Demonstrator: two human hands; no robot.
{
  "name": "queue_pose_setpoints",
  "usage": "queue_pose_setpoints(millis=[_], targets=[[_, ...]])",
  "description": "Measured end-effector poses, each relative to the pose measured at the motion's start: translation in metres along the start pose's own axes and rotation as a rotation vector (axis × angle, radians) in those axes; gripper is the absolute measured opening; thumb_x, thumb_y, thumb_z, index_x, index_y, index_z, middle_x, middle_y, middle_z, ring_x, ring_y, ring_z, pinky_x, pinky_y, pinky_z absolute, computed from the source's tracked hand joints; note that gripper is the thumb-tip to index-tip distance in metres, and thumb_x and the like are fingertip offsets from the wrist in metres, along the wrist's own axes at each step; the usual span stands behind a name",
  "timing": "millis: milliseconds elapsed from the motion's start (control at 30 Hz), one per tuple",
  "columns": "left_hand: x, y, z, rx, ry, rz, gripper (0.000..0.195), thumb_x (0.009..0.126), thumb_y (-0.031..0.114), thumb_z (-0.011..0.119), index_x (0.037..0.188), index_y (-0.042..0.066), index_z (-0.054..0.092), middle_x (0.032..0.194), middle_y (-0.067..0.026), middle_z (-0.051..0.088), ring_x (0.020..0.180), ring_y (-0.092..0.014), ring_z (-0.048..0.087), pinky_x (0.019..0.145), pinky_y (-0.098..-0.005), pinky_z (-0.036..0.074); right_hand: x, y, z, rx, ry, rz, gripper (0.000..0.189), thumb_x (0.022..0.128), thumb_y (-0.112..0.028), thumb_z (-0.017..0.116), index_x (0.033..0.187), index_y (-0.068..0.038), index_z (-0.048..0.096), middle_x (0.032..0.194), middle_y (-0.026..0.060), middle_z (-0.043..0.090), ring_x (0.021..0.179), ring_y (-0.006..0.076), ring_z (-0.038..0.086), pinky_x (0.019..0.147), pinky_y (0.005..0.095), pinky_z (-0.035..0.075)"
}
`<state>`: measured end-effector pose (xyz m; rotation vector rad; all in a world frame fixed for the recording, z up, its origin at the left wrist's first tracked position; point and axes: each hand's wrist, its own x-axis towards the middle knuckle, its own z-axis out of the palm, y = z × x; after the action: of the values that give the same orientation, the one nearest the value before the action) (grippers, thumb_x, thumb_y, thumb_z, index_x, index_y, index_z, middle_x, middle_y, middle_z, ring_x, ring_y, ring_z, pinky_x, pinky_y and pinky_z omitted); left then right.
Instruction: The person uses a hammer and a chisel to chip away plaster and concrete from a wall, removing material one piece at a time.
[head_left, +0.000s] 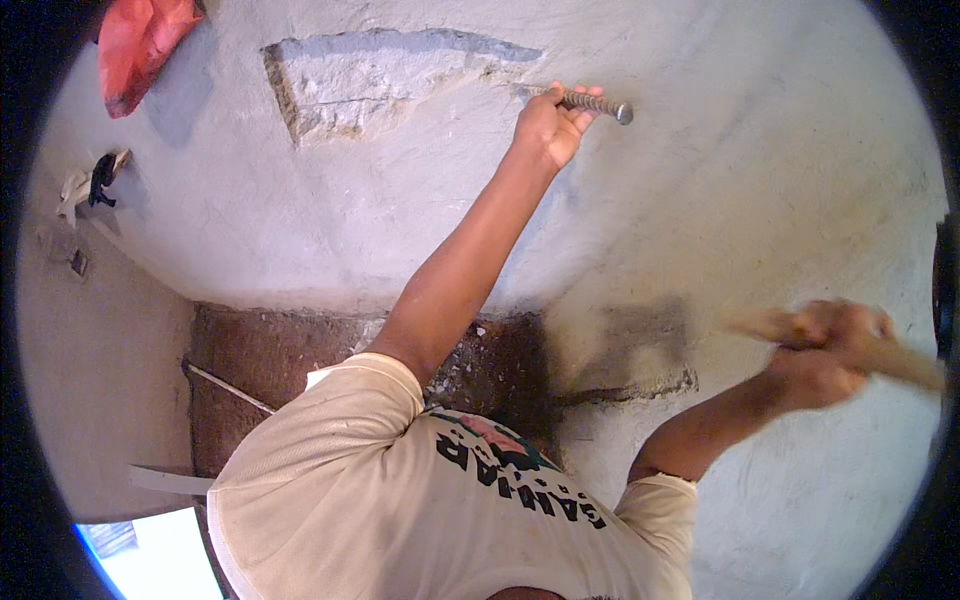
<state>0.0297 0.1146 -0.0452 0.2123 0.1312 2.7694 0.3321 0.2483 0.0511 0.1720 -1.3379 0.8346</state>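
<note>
My left hand (551, 127) grips a ribbed steel rod chisel (592, 102). The tool's tip meets the plastered wall (420, 202) at the right end of a long chipped-out recess (375, 82). Its shiny, rounded striking end points right, away from the recess. Off to the right, my right hand (832, 352) is closed around a wooden handle (904, 364), blurred by motion. Whatever the handle carries at its far end cannot be made out at the picture's dark rim.
A red plastic bag (142, 56) hangs on the wall at upper left. Dark and pale scraps (101, 180) hang below it. Plaster rubble (465, 367) litters the brown floor (247, 337). A pale thin rod (229, 386) leans at left, near a bright opening (161, 555).
</note>
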Motion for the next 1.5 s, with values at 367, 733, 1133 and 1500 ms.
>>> queue_pose_setpoints(millis=[367,733,1133,1500], targets=[[0.021,-0.001,-0.023,-0.030,-0.143,-0.026,0.017,0.098,0.011,0.032,0.104,-0.004,0.036,0.106,-0.0223,0.052,0.103,-0.036,0.055,0.094,-0.0468,0.048,-0.131,0.132,0.061,-0.523,-0.565,0.339,0.027,0.083,-0.022,0.064,0.102,-0.004,0.056,0.069,0.0038,0.056,0.054,0.0148,0.053,0.048,0.0296,0.043],[-0.004,-0.004,0.011,-0.009,0.030,0.016,0.013,0.099,0.013,0.031,0.105,0.002,0.037,0.099,-0.0153,0.049,0.096,-0.033,0.058,0.088,-0.0441,0.050,0.052,0.007,-0.007,0.257,0.214,-0.155,0.035,0.092,-0.030,0.045,0.064,-0.010,0.040,0.057,0.0009,0.039,0.048,0.0105,0.038,0.042,0.0229,0.034],[0.008,0.005,0.001,-0.006,-0.001,0.053,0.014,0.099,0.013,0.031,0.106,0.002,0.036,0.103,-0.0169,0.049,0.098,-0.034,0.057,0.088,-0.0460,0.050,-0.053,0.039,0.023,-0.437,-0.330,0.590,0.023,0.085,-0.019,0.062,0.096,0.001,0.055,0.060,0.0044,0.051,0.049,0.0128,0.050,0.045,0.0276,0.041],[0.010,-0.010,-0.001,-0.021,-0.035,0.022,0.014,0.098,0.010,0.030,0.105,-0.002,0.034,0.107,-0.0232,0.051,0.101,-0.037,0.056,0.094,-0.0489,0.048,-0.058,0.098,0.037,-0.131,0.136,-0.167,0.022,0.089,-0.027,0.053,0.096,-0.006,0.055,0.074,0.0082,0.057,0.067,0.0177,0.059,0.055,0.0316,0.050]])
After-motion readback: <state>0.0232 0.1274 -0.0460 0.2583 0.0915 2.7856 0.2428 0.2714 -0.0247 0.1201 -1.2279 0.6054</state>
